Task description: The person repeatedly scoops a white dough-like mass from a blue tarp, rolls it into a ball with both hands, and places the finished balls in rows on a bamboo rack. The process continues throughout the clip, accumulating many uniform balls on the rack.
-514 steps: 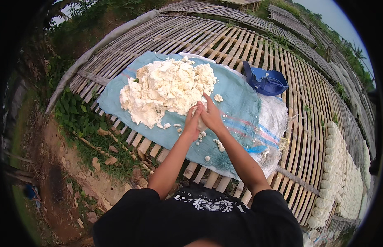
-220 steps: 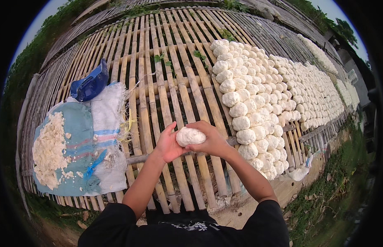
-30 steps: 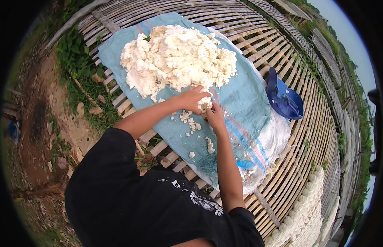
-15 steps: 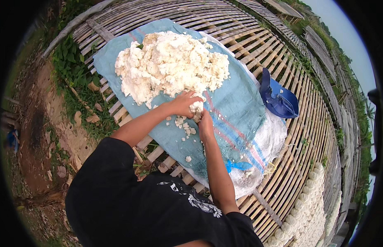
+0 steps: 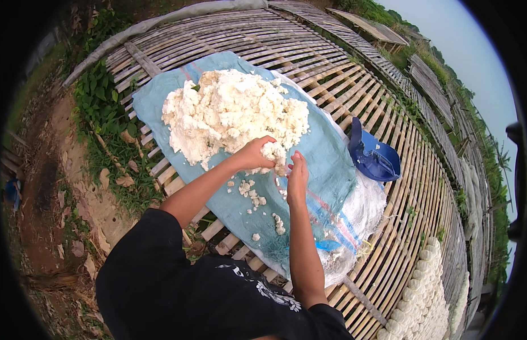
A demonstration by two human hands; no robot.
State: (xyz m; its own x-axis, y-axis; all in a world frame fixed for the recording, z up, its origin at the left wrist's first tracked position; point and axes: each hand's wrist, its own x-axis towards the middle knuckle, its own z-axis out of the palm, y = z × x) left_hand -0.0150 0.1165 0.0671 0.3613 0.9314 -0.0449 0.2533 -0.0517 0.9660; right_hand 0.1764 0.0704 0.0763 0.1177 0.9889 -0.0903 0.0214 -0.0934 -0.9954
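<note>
A large mound of white, crumbly dough-like mass lies on a blue woven sheet. At its near edge my left hand is closed round a lump of the same mass. My right hand stands just right of that lump, its fingers stretched out and its palm side turned toward it. Loose crumbs are scattered on the sheet below my hands, and a small elongated clump lies beside my right forearm.
A slatted bamboo rack carries everything. Right of the mound sits a cut-open blue plastic container. White sacking shows under the sheet, with a blue strip near it. Rows of round white pieces lie at lower right. Leafy plants border the left side.
My right hand has come away from the lump and its fingers have straightened. More crumbs lie on the sheet near my right forearm. The whole view has shifted slightly.
</note>
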